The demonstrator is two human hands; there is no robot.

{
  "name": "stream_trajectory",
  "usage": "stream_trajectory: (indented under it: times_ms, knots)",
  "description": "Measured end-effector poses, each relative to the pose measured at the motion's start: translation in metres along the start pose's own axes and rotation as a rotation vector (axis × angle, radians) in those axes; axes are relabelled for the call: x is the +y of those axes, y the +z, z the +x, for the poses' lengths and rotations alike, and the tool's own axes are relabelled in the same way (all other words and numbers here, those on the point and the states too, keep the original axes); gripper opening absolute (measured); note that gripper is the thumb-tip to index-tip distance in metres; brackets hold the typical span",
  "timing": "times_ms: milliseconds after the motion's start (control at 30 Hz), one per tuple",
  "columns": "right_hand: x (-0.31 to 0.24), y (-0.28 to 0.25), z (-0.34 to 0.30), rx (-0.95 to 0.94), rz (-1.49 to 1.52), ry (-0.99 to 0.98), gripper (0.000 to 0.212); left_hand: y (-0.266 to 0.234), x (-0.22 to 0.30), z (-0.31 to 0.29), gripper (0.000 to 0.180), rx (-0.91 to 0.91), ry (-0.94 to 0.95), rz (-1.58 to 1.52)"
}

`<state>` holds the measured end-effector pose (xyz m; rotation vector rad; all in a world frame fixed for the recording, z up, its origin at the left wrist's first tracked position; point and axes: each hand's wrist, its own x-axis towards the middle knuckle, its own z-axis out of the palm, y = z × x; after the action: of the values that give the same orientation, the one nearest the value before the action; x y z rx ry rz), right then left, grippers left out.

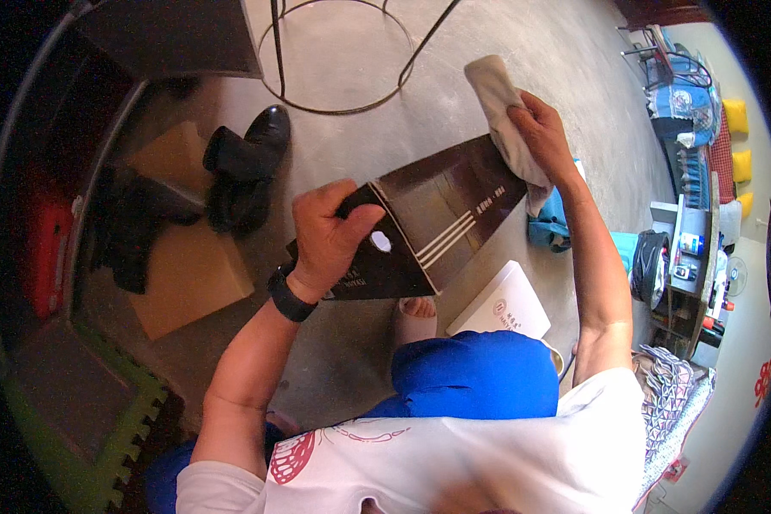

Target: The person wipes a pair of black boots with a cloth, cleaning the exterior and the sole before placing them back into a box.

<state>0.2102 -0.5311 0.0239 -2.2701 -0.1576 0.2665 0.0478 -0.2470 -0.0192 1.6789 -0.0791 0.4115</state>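
A black cardboard box (450, 201), shaped like a shoe box with pale stripes and a round hole in its end, is held tilted above the floor. My left hand (327, 230), with a dark watch on the wrist, grips its left end, the thumb near the hole. In my right hand (541, 133) is a folded pale cloth (493, 90), its lower part against the box's far right end. Below the box, close to my knee, lies a white box or lid (507, 304) with small print.
Black boots (247, 163) stand at the left by brown cardboard (193, 278). A metal ring stand (343, 111) is at the far side. Teal cloth or bag (550, 224) lies beyond my right forearm. Shelves (681, 257) line the right; green foam matting (103, 428) edges the lower left.
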Motion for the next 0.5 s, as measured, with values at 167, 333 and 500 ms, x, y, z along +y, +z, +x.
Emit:
stream_trajectory:
  times_ms: [167, 333, 500]
  knots:
    - [-0.087, 0.061, -0.051, -0.082, -0.137, -0.588, 0.040, -0.009, 0.001, -0.003, 0.046, 0.023, -0.124, -0.070]
    - [-0.089, 0.055, -0.047, -0.276, -0.143, -0.565, 0.042, -0.029, -0.014, -0.009, 0.037, 0.074, -0.186, 0.159]
    - [0.065, -0.039, 0.003, 0.290, 0.112, 0.077, 0.024, -0.051, -0.012, 0.011, 0.036, -0.458, -0.097, -0.114]
